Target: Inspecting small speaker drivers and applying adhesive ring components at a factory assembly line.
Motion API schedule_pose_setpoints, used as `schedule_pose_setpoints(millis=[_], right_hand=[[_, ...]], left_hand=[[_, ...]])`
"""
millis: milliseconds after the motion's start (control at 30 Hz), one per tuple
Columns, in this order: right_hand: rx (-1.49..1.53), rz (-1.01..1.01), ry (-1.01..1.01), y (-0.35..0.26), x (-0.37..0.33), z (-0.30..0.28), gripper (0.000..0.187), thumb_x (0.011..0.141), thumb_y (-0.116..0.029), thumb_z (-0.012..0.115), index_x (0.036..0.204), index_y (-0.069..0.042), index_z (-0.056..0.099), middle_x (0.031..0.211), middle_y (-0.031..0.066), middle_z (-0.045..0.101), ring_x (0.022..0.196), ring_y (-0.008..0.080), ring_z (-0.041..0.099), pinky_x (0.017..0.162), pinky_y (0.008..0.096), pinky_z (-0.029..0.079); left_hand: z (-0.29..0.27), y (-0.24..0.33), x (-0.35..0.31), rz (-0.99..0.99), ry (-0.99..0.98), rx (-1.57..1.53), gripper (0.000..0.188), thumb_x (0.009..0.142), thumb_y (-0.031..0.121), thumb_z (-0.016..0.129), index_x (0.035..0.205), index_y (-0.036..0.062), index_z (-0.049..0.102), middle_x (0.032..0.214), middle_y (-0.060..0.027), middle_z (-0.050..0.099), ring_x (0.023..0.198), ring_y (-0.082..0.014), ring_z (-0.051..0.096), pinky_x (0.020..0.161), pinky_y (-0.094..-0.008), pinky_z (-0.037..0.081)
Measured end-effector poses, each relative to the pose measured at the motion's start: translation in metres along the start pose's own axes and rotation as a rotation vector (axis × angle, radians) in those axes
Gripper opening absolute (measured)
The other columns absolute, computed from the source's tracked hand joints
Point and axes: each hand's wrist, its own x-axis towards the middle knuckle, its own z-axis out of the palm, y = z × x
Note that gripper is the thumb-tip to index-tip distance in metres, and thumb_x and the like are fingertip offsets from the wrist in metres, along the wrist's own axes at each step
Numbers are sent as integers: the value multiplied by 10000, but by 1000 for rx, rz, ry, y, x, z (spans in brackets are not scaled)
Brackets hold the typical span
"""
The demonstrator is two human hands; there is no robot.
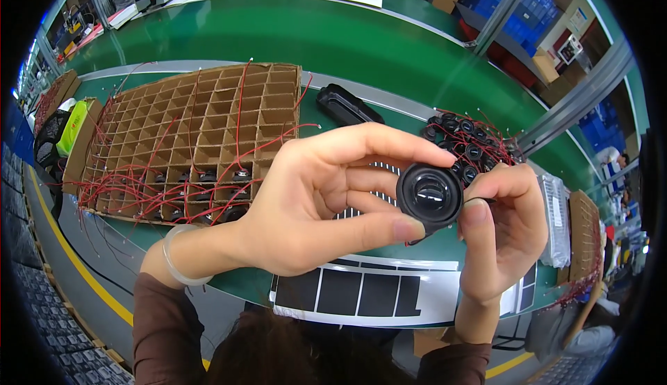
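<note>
Round speaker (429,194), three o'clock: black throughout, concentric rings, glossy centre with whitish reflections. Heaped speakers (473,152), between two and three: black. Divided carton (274,97), toward ten: tan-brown, regular grid pattern, crossed by red wires (241,111) with pale tips. Surface (401,117): green. Belt (278,27), twelve o'clock: green. Printed sheet (438,295), toward five: white, bearing a row of black rectangles. Bracelet (167,256), eight o'clock: translucent whitish. Sleeve (165,319), toward eight: plain brown. Floor stripe (89,274), eight o'clock: yellow on grey.
</note>
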Motion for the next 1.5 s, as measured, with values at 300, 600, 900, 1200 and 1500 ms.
schedule_pose_setpoints(millis=[300,600,900,1200,1500], right_hand=[[-295,-283,-68,10,11,-5,261,598,-41,616,840,0,527,593,25,496,439,53,405,387,165,266],[-112,113,-36,-2,4,-8,658,507,-437,676,903,23,422,767,34,441,603,74,449,488,147,304],[-158,-83,-135,4,-1,3,285,618,2,613,836,-7,429,771,54,453,648,79,437,527,169,338],[-90,-237,-30,4,1,1,260,583,24,643,775,-15,474,665,46,507,529,88,432,428,173,322],[20,-94,9,-6,-2,1,266,580,43,623,790,-9,468,655,32,501,550,97,430,441,180,322]], left_hand=[[-2,-5,0,65,-22,57,467,677,-23,554,1085,-106,342,1010,-211,476,923,-229,514,765,-302,457],[-2,1,5,-44,76,-49,474,720,99,526,1110,-67,313,1025,-225,475,850,-263,551,730,-283,464],[-2,-9,4,-55,41,-88,459,694,78,554,1078,-69,351,1043,-200,458,930,-227,505,799,-299,423],[2,-3,3,-3,142,-9,490,633,-30,546,1088,-62,365,965,-150,487,824,-198,547,701,-272,482],[-2,-6,2,32,136,0,499,642,-5,547,1103,-34,360,1006,-159,463,853,-223,539,711,-295,481]])
